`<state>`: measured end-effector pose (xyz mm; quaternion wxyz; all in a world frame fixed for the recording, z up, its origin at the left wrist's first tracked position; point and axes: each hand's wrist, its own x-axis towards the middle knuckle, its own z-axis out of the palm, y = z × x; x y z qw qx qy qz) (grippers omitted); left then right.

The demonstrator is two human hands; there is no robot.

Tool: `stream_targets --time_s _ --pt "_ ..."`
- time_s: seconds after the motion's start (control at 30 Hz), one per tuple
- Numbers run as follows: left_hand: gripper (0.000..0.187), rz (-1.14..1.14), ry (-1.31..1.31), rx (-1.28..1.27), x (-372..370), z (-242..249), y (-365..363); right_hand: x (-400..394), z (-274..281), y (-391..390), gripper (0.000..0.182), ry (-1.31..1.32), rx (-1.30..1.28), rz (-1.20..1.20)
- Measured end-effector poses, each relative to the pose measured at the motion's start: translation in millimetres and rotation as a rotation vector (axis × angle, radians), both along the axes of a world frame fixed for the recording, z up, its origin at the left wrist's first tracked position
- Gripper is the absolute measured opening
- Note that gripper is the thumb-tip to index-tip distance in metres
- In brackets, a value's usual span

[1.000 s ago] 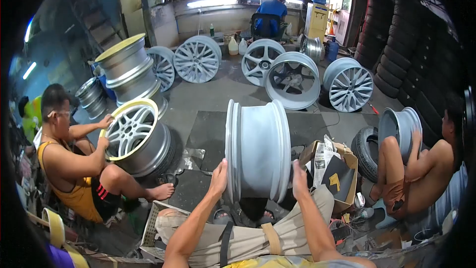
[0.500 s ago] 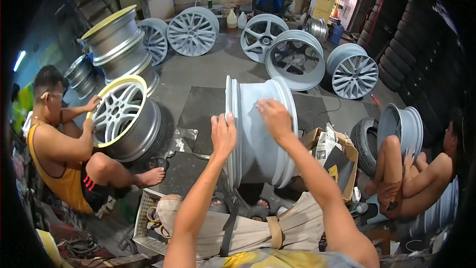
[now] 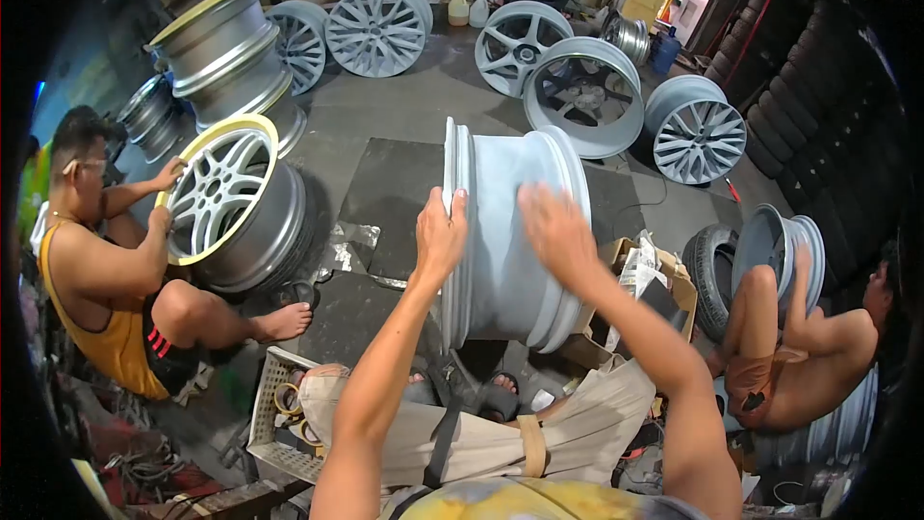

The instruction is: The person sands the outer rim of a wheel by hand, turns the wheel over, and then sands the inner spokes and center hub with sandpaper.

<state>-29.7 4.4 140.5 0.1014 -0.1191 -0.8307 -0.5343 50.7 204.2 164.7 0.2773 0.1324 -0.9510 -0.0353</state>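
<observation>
At the centre, a matte grey, drum-shaped wheel rim (image 3: 500, 299) stood with its axis from nine to three o'clock. The left hand (image 3: 442, 236), part-open, held its nine-o'clock lip (image 3: 451, 303); the right hand (image 3: 558, 231), blurred, loosely bent, was over the barrel (image 3: 499, 173). At four, a cardboard box (image 3: 684, 289) held newspaper (image 3: 637, 270); at seven, a perforated basket (image 3: 277, 450) held yellow loops (image 3: 286, 398).

I observe a wheel-rim workshop. Bare rims stand on the far floor, including a grey many-spoked rim (image 3: 377, 31) at far left and another multi-spoke rim (image 3: 700, 142) at far right. A stack of rims (image 3: 221, 58) rises at left. Dark tyres (image 3: 789, 87) line the right wall. Persons sit low at both sides, each with hands on a rim. An open carton (image 3: 681, 291) holding newspaper sits near right.
</observation>
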Motion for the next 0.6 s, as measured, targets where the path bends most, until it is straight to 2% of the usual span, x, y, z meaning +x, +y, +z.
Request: stream_targets --time_s 0.07,0.13,0.2,0.27,0.33,0.47,0.6 --pt "0.043 -0.033 0.005 0.078 4 1 -3 -78 1 23 0.032 0.061 -0.079 -0.068" --pt "0.043 -0.034 0.033 0.087 1 3 -4 -120 32 9 0.038 -0.282 -0.285 -0.253" --pt "0.044 -0.049 0.05 0.101 -3 2 -5 -161 -5 -8 0.04 -0.236 -0.603 -0.306" --pt "0.045 0.004 0.129 0.108 -14 1 -1 -116 7 -61 0.038 -0.129 -0.729 -0.087" --pt "0.047 0.005 0.054 0.191 -22 4 3 -61 -21 -97 0.035 0.247 -0.686 -0.042" --pt "0.056 0.058 0.053 0.238 -28 -1 9 56 -71 -124 0.035 0.111 -0.672 0.026" --pt "0.059 0.013 -0.025 0.284 -4 -3 2 6 -39 -106 0.033 0.16 -0.713 0.157"
